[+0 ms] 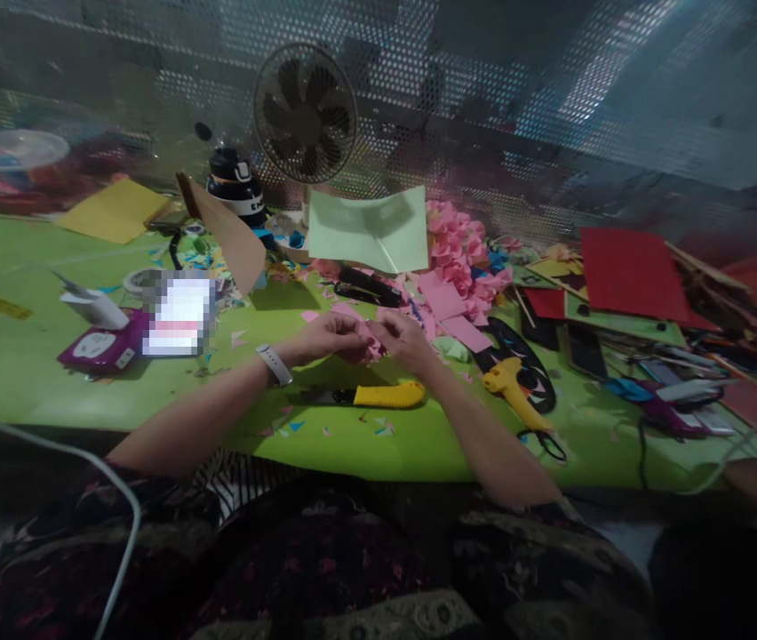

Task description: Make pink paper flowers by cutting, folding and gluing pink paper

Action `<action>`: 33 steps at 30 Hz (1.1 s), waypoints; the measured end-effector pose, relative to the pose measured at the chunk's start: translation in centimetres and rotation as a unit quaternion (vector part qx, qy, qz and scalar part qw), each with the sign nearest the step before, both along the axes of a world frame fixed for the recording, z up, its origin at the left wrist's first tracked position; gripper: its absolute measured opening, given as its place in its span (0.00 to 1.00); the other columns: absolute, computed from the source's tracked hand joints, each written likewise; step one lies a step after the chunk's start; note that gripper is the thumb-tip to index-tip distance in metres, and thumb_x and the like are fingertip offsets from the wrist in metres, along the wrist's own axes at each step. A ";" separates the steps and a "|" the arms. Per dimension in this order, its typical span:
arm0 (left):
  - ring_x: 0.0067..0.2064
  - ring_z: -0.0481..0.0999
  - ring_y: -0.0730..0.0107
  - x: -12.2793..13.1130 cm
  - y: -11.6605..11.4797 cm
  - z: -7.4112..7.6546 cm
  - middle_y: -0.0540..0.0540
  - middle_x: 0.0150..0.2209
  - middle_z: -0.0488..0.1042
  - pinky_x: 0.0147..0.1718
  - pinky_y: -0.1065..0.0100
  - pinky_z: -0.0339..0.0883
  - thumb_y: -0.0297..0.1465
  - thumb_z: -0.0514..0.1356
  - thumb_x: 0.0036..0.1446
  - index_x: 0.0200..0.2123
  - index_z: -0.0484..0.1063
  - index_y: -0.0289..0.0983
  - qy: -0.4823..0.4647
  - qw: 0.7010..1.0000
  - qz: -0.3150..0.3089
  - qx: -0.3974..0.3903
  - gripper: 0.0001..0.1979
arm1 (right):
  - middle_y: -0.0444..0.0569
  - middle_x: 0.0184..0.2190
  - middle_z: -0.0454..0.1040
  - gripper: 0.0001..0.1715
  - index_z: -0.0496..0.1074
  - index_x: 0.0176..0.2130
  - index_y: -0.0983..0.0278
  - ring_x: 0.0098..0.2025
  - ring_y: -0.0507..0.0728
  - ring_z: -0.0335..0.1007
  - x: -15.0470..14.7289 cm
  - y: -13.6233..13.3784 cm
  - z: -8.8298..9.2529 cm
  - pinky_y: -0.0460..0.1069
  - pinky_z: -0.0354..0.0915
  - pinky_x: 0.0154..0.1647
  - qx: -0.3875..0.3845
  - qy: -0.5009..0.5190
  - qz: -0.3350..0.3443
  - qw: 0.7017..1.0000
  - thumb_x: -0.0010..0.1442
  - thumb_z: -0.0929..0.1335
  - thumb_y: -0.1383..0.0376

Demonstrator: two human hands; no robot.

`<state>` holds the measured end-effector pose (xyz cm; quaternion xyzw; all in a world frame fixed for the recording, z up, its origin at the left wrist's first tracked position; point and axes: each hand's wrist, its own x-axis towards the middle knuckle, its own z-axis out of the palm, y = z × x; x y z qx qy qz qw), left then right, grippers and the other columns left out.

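Note:
My left hand (pixel 329 338), with a pale watch band on the wrist, is closed on one side of a small pink paper piece (pixel 370 345). From the other side my right hand (pixel 406 338) pinches the same piece, fingertips close to those of the left. Its exact shape is partly hidden by the fingers. Just below the hands lies a yellow-handled knife (pixel 388 395), its dark blade pointing left. Behind them are a black stapler (pixel 369 286) and flat pink paper squares (pixel 443 298). A heap of folded pink paper (pixel 455 240) rises at the back.
A yellow glue gun (pixel 517 391) and small scissors (pixel 544 442) lie at right, near red card (pixel 632 274). Pale green paper (pixel 369 231) stands before a fan (pixel 306 114). A lit phone (pixel 180 313), purple box (pixel 102 347) and bottle (pixel 235 187) are left. A white cable (pixel 85 455) crosses the left edge.

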<state>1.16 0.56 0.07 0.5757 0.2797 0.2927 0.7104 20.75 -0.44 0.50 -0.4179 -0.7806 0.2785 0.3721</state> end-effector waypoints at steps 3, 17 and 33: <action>0.33 0.82 0.68 -0.1 0.0 0.2 0.41 0.35 0.82 0.29 0.72 0.73 0.44 0.73 0.46 0.33 0.76 0.33 0.018 1.000 0.019 -0.005 0.20 | 0.41 0.22 0.60 0.28 0.59 0.27 0.60 0.25 0.52 0.57 -0.2 0.0 -0.1 0.48 0.55 0.28 -0.005 0.019 -0.004 1.000 0.64 0.62 0.41; 0.32 0.82 0.67 -1.4 1.2 0.4 0.38 0.34 0.82 0.30 0.71 0.74 0.41 0.72 0.49 0.34 0.80 0.33 0.075 0.993 -0.071 0.054 0.17 | 0.42 0.20 0.62 0.28 0.62 0.24 0.60 0.23 0.51 0.58 -0.2 0.1 0.3 0.48 0.55 0.26 -0.019 -0.003 0.032 0.999 0.63 0.64 0.43; 0.28 0.79 0.72 -0.6 0.3 0.8 0.42 0.30 0.82 0.31 0.71 0.75 0.38 0.74 0.46 0.31 0.79 0.32 0.089 0.994 -0.010 0.060 0.15 | 0.42 0.20 0.61 0.27 0.60 0.23 0.61 0.24 0.51 0.56 -0.8 -0.3 0.7 0.48 0.52 0.28 0.065 -0.037 -0.017 0.997 0.64 0.63 0.46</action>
